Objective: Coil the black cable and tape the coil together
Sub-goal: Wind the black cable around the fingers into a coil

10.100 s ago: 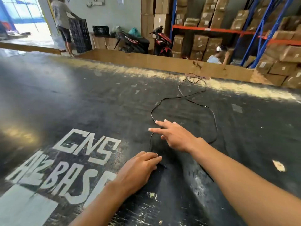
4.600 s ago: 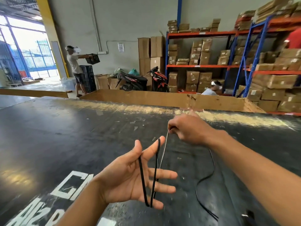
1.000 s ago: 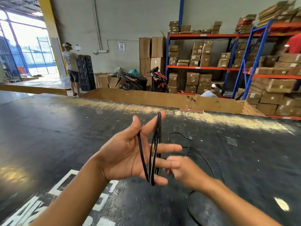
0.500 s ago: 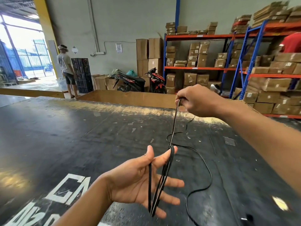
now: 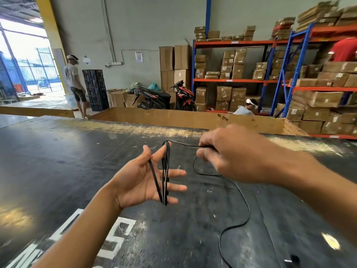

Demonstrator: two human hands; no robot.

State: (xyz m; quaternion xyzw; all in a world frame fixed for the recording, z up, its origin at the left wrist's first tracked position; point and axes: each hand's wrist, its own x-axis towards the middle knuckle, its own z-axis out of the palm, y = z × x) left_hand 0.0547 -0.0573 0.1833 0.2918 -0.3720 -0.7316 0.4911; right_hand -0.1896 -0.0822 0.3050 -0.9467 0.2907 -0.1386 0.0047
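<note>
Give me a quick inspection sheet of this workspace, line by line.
Surface: black table, scuffed, white painted lettering near the front edge.
Job's things: black cable looped several turns around the left hand; tape not seen.
Clutter: nothing seen.
Grippers: left hand open, fingers spread inside the loops; right hand pinching the cable's free length.
Cables: loose tail snaking across the table.
Surroundings: shelving with cartons, motorbikes, people.

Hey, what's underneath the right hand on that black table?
Below the right hand, slack black cable trails in loops across the black table toward the near edge. The hand covers the stretch it pinches, so the grip itself is hidden.
</note>
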